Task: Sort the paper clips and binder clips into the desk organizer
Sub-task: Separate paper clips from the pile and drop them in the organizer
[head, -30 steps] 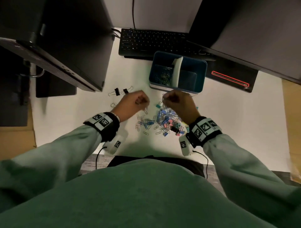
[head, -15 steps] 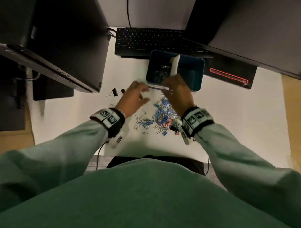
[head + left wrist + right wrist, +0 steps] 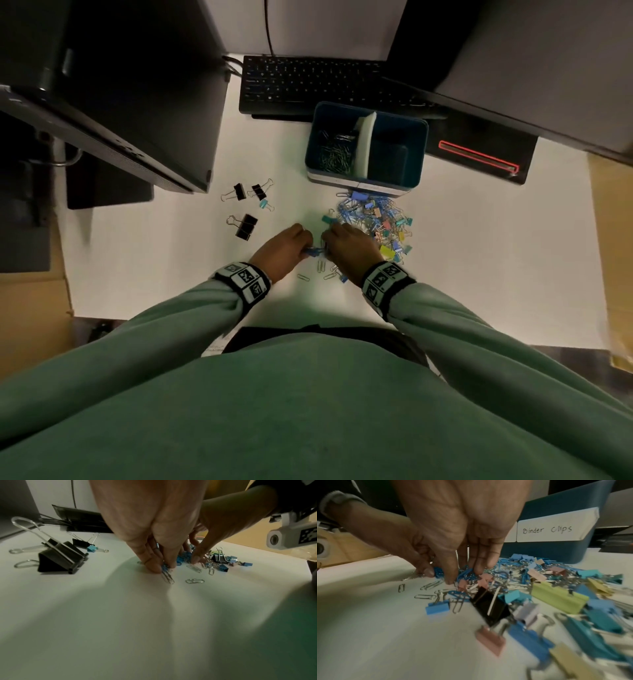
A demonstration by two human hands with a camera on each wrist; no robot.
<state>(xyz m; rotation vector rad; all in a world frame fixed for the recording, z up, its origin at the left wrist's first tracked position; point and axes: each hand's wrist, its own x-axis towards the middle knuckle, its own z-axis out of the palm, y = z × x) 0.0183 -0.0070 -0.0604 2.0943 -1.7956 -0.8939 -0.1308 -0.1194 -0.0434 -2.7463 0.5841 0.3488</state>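
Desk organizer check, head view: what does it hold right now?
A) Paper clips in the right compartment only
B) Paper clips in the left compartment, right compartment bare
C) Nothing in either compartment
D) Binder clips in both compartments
B: in the head view the desk organizer shows a tangle of paper clips left of its white divider, while the right compartment shows only dark floor.
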